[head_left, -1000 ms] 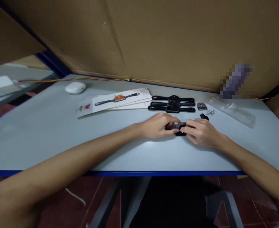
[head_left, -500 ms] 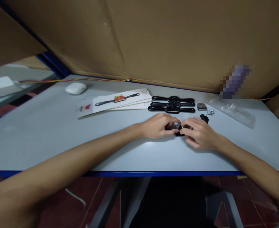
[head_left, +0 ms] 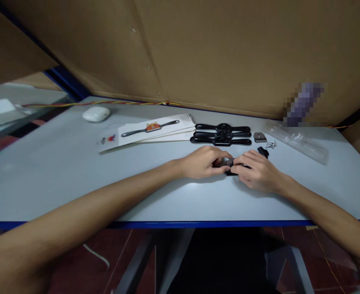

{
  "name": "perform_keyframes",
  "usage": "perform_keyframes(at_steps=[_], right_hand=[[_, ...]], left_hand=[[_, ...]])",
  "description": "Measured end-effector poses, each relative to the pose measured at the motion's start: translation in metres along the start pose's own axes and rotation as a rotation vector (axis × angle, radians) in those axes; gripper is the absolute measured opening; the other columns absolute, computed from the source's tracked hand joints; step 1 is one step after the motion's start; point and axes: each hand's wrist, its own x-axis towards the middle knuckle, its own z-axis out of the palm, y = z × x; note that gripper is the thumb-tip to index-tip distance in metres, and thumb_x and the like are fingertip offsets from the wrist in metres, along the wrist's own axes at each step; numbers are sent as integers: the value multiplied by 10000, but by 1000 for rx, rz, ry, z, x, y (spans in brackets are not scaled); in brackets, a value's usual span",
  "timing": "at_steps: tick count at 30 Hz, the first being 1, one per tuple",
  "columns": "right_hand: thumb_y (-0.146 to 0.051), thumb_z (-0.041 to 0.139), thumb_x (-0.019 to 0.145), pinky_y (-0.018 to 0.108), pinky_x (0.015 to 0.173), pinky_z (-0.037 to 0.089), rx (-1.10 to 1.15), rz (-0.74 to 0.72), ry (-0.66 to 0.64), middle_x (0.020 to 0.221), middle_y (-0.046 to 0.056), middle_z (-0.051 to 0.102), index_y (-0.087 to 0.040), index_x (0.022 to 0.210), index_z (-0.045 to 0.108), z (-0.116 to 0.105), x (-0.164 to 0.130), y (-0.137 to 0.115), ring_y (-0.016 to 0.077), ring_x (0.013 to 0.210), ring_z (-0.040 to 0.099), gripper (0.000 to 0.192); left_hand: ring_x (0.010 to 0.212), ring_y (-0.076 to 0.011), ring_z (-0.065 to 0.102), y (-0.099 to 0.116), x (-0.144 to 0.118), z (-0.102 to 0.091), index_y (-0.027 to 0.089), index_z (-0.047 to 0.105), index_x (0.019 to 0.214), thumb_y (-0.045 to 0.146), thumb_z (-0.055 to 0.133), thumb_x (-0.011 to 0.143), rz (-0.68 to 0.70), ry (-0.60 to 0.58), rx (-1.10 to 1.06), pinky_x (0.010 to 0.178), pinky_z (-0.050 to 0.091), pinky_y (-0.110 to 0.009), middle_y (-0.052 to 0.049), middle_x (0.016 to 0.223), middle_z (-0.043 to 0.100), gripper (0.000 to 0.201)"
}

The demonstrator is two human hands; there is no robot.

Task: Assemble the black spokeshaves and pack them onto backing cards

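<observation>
On the grey table [head_left: 60, 171], both hands' grip keeps the black tool [head_left: 230, 166] lengthwise left-right.

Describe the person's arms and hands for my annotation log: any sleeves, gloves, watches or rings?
Both forearms are bare up to the picture's edge, with no sleeves in view. The left hand and right hand wear no gloves. No watch, bracelet or ring shows on either wrist or on the visible fingers.

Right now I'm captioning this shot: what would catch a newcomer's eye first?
The left hand and right hand meet over a small black metal part mid-table. Behind them lie two black two-handled spokeshave bodies beside a printed leaflet. A white oval mouse sits far left.
</observation>
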Motion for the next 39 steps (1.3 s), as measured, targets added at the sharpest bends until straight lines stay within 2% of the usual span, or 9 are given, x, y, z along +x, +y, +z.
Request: perform_keyframes(at_steps=[6,8,13,17,20,27,32,36,39], right_hand=[[3,530,943,333,748,518,-43,38,115,977,72,730,-199,994,722,-3,-2,9,192,845,632,284],[-1,533,940,335,750,524,-56,63,104,992,71,736,-206,1009,718,-6,-4,14,194,854,654,285],[-31,534,922,371,732,496,-117,260,-39,1035,110,759,-196,1039,725,-26,-18,43,227,823,661,279],[-103,588,889,363,684,445,-174,533,-155,1021,108,757,-205,1034,744,-50,-40,76,227,766,644,237],[-160,603,869,364,714,463,-154,654,-244,1012,95,767,-212,1037,759,-66,-52,94,224,772,655,235],[-223,594,864,371,756,482,-23,806,-487,970,75,789,-241,1012,770,-74,-46,93,256,851,706,231],[-255,587,886,391,793,481,-20,839,-387,998,82,798,-240,1032,773,-72,-43,90,259,842,709,237],[-307,604,904,405,825,447,-59,868,-258,736,19,710,-246,958,765,-70,-34,82,206,660,631,180],[-348,607,908,370,748,401,6,843,-223,581,-23,569,-242,841,725,-62,-20,63,168,561,513,172]], left_hand=[[632,-148,548,1,0,0,152,791,1148,431,577,1016,-17,-8,5,656,420,-278,5,713,639,376],[631,-150,547,2,0,-1,150,794,1147,424,567,1021,-23,-14,6,658,418,-280,4,711,639,377],[662,-161,585,2,0,-1,152,796,1177,426,569,1027,-29,-25,19,687,431,-290,-11,738,676,386],[669,-165,589,1,0,0,144,801,1171,428,555,1026,-23,-19,29,681,434,-296,-25,755,692,403],[655,-162,581,0,0,0,141,804,1147,425,555,1024,-17,-20,22,662,428,-293,-23,742,685,397],[624,-144,572,1,-1,-1,145,799,1141,397,565,1035,6,-7,19,640,415,-275,-7,719,673,360],[619,-144,576,-2,-1,1,154,795,1127,389,582,1028,24,9,23,630,413,-275,-1,709,667,332],[621,-146,577,-2,-1,1,151,793,1140,389,570,1032,24,4,22,631,419,-279,-3,713,672,344],[638,-155,591,0,0,0,149,792,1154,402,552,1039,7,-7,27,646,433,-288,-9,724,682,367]])
